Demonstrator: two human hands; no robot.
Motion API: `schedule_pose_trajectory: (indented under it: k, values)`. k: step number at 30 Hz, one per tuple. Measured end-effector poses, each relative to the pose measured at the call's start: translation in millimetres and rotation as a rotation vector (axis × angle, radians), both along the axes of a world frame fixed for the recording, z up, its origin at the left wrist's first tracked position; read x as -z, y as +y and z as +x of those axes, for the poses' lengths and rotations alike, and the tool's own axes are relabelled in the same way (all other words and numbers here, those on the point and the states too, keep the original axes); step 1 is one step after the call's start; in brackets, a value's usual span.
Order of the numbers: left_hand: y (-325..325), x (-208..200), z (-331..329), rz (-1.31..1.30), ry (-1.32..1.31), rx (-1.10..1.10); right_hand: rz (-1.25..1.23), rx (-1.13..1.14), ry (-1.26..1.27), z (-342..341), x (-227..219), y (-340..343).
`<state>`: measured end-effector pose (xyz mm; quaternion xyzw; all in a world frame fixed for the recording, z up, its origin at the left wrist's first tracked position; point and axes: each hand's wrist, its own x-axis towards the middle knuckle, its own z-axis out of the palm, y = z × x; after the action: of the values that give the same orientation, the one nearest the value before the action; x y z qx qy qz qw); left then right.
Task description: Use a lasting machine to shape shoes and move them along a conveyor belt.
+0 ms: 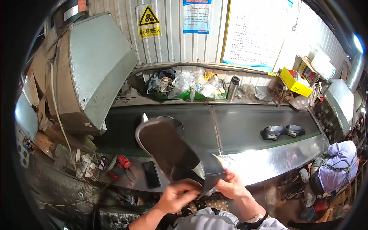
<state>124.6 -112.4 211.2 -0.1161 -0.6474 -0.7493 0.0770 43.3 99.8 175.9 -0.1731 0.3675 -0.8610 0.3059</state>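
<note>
A large sandal (163, 143) with a brown footbed and black upper pieces is held up close, tilted over the near edge of the bench. My left hand (181, 194) pinches the lower edge of its black upper. On the other side, my right hand (231, 184) grips the black upper with thumb and fingers. A pale lining patch (199, 170) shows on the upper. Behind the sandal, another dark shoe part (176, 123) on the conveyor belt (245, 119) is partly hidden.
Two black shoe pieces (283, 132) lie on the belt at right. Red-handled pliers (124, 163) and a phone (151, 174) rest on the metal ledge. At the back are a green tray of plastic bags (184, 96), a steel flask (233, 88) and a yellow box (295, 83). Machine hoods (97, 65) flank the belt.
</note>
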Motion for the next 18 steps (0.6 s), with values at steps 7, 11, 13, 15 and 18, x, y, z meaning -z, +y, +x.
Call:
schedule_pose_trajectory:
  k: [7,11,13,15,18]
  values:
    - [8,1,-8,0.186,-0.314,-0.132,0.482,-0.059,0.337,5,-22,-23]
    - [-3,-8,-2,0.784,-0.438,-0.181,0.658,-0.026,0.728,10,-42,-34]
    - [-16,-20,5,0.51,-0.322,-0.34,0.95,-0.162,0.663,15,-59,-26]
    - [-28,-37,17,0.312,-0.319,-0.346,0.884,-0.215,0.775,23,-74,-15]
    - [-35,-58,25,0.353,-0.291,-0.262,0.59,-0.091,1.043,25,-81,-11]
